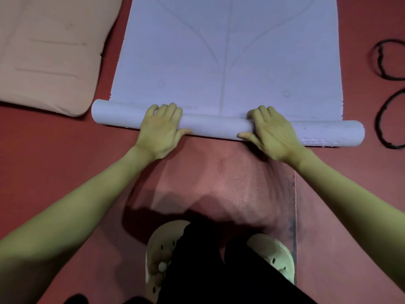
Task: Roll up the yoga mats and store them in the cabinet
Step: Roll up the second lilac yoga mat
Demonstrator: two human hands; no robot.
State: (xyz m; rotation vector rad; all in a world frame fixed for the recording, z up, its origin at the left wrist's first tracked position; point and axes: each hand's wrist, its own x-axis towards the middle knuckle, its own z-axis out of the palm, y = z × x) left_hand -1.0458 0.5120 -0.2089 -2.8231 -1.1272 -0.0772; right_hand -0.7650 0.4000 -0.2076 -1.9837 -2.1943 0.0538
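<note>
1. Head view, the mat: My pale lavender foam yoga mat [225, 51] lies on the dark red textured floor [54, 172], its near end wound into a slim roll [214, 123] that runs across the frame in front of my feet. Most of its length stretches away flat, faint guide lines showing on its face.

2. Head view, my hands: My left hand [161, 127] and right hand [270, 133] sit well apart on top of the roll, fingers curled over its far side and thumbs tucked against its near side, both holding the rolled foam.

3. Head view, progress: I judge the rolling to be at an early stage. Only a few turns look wound, and the roll's right end sits a little nearer to me than its left, so it may want squaring as it grows.

4. Head view, what is left: A second, peach-coloured foam mat [48, 58] lies flat at the upper left, just beside the lavender one and not rolled. Two black elastic loops [390, 60] lie on the floor at the right edge, possibly ties for the rolls. No cabinet is in view, so nothing shows as stored.

5. Head view, me: My pale perforated slippers [160, 255] stand on the floor below the roll.
</note>
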